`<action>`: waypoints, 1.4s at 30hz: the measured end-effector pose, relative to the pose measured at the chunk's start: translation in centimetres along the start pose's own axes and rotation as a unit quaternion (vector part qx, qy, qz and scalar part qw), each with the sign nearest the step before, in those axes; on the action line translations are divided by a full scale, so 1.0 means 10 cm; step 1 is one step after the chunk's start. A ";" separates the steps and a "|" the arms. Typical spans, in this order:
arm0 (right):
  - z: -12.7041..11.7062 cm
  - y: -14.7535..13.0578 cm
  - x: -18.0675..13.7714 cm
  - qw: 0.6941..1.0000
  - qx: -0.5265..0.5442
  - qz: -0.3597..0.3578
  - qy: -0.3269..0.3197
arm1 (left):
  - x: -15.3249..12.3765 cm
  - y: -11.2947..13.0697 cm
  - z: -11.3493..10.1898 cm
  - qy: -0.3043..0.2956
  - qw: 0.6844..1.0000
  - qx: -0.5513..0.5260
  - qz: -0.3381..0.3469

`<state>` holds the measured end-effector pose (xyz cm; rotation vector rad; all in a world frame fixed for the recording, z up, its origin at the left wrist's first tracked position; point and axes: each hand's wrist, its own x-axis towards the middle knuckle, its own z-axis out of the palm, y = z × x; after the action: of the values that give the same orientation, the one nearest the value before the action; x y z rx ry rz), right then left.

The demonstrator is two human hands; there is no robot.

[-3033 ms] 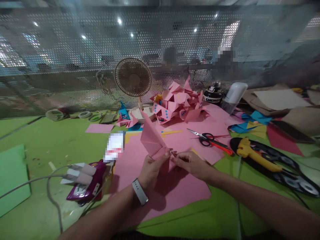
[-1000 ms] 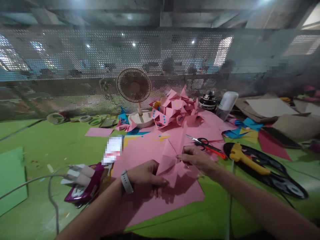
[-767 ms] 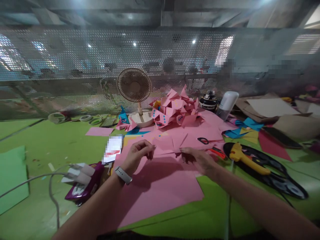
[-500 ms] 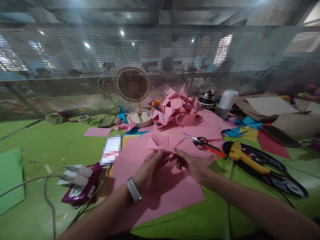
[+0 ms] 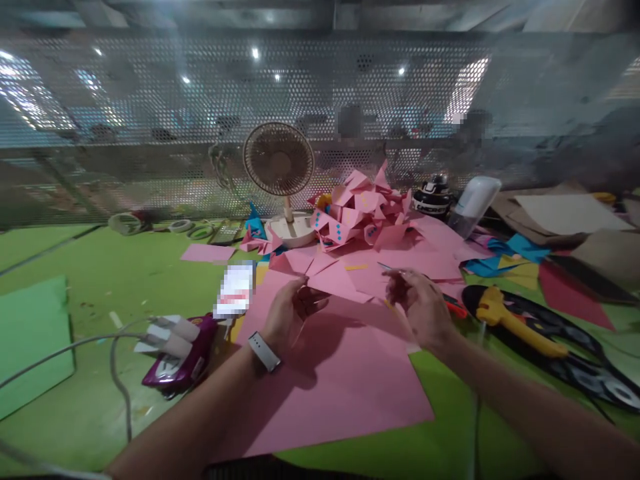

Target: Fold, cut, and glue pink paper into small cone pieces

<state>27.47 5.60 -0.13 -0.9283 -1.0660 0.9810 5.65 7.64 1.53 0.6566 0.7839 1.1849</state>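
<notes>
My left hand [image 5: 290,310], with a pale watch strap at the wrist, is closed on the near left edge of a folded pink paper piece [image 5: 337,279]. Under both hands lies a large pink sheet [image 5: 340,393]. My right hand [image 5: 423,307] is off the folded piece, over the scissors, its fingers loosely bent and apart. Only a blade tip of the scissors [image 5: 384,266] shows past the fingers; their handles are mostly hidden. Close to this hand is a red-handled tool [image 5: 455,307], partly covered.
Behind the hands are a heap of folded pink paper [image 5: 365,210] and a fan [image 5: 280,160]. A yellow-handled glue gun [image 5: 525,330] lies right on a black holder. At left are a purple power strip [image 5: 183,360] with cables and a phone [image 5: 235,290]. A bottle [image 5: 473,207] stands back right.
My right hand has let go of the folded paper and moved right, over the scissors. My left hand keeps the paper, which has opened out more flatly. The view has shifted slightly.
</notes>
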 end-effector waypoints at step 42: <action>0.16 0.06 -0.26 0.844 -0.416 -0.294 -0.167 | -0.16 -0.36 0.04 -0.162 0.984 0.022 -0.070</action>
<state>25.32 3.48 -0.97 -1.0148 -2.0109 0.1143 7.62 5.15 -0.81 0.7943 0.5728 0.9051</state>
